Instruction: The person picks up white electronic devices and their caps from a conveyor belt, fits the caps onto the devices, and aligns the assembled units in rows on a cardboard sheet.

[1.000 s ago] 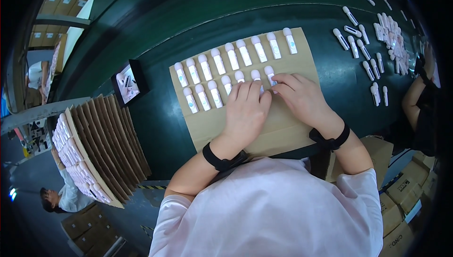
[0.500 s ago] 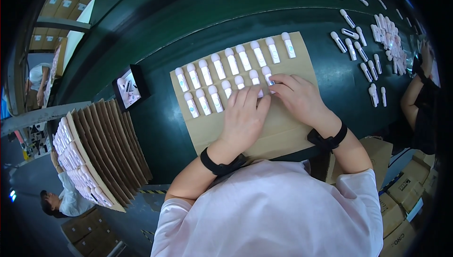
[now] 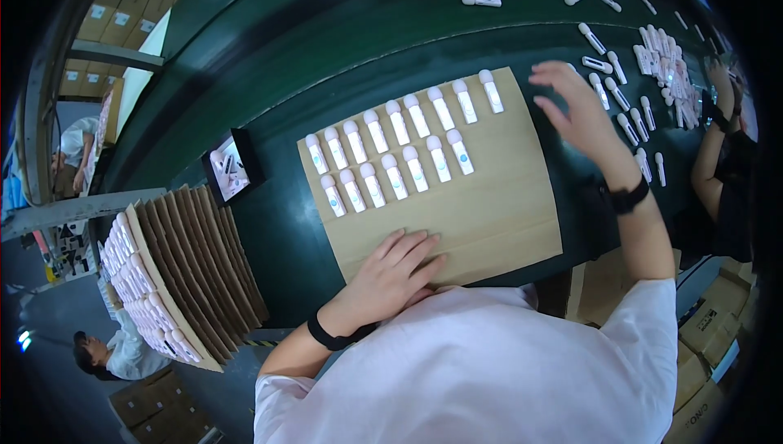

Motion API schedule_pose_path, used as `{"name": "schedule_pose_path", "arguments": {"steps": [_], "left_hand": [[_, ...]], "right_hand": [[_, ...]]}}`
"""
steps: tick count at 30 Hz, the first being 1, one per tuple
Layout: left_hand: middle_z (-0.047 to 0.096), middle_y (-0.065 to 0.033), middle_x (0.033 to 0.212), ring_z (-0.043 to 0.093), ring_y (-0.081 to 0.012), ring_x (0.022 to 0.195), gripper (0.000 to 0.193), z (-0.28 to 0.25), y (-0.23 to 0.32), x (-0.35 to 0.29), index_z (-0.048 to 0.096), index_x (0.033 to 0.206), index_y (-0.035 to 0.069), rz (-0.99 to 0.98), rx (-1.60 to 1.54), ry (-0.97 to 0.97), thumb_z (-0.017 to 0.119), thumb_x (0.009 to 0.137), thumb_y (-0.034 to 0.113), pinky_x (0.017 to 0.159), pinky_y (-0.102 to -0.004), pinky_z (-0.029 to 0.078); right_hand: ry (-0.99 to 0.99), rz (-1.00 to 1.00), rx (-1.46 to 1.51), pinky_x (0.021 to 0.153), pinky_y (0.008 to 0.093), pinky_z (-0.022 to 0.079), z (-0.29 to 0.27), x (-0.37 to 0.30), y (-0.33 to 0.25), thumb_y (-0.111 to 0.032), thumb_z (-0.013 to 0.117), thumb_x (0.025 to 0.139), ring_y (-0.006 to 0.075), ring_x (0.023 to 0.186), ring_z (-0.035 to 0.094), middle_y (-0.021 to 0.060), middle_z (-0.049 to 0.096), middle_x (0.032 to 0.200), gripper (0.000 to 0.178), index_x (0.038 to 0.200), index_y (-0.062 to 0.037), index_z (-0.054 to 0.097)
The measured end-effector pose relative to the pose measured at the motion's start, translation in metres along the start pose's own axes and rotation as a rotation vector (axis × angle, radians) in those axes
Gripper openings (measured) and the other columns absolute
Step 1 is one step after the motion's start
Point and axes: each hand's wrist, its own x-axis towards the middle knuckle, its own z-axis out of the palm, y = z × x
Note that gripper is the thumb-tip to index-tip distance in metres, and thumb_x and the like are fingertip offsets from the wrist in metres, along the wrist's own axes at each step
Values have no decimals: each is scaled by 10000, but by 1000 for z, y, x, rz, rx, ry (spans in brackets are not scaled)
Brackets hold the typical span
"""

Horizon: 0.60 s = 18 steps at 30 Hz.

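White wand-shaped devices in two rows on far half of cardboard sheet; left hand over sheet's near edge, fingers extended, gripping nothing; right hand just past sheet's right edge, fingers parted, unclenched; loose wands farther right of sheet.

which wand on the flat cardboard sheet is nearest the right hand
The wand at the far row's right end, closest to the right hand; every other wand on the sheet lies further left.
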Motion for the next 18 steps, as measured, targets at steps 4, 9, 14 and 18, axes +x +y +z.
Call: {"name": "schedule_pose_path", "arguments": {"steps": [4, 9, 14, 18], "left_hand": [[466, -150, 1441, 438, -334, 1329, 535, 5, -4, -8, 578, 1300, 98, 33, 98, -85, 715, 834, 322, 1134, -512, 331], [452, -149, 1463, 419, -326, 1360, 520, 5, 0, -12, 573, 1311, 105, 23, 81, -120, 698, 856, 324, 1142, -512, 322], [496, -149, 1413, 467, -326, 1319, 464, -17, -7, -8, 598, 1269, 100, 44, -16, -73, 704, 855, 281, 1111, -497, 365], [573, -142, 1316, 555, -334, 1204, 407, -78, -34, 6, 626, 1213, 90, -36, 37, 69, 714, 834, 209, 1034, -479, 437]], "right_hand": [[47, 61, -110, 1022, 385, 458, 13, 47, 45, -81, 654, 895, 331, 1206, 551, 144, 565, 1282, 279, 1169, -55, 607], [93, 62, -187, 1034, 385, 445, 35, 107, 73, -120, 651, 910, 335, 1222, 532, 146, 545, 1301, 306, 1207, -62, 605], [133, 59, -114, 1041, 367, 444, 62, 146, 82, -200, 669, 919, 324, 1211, 530, 137, 556, 1288, 324, 1217, -78, 628], [113, 101, -107, 1020, 371, 443, 77, 157, 99, -184, 672, 911, 320, 1161, 545, 148, 549, 1275, 330, 1218, -70, 632]]}}
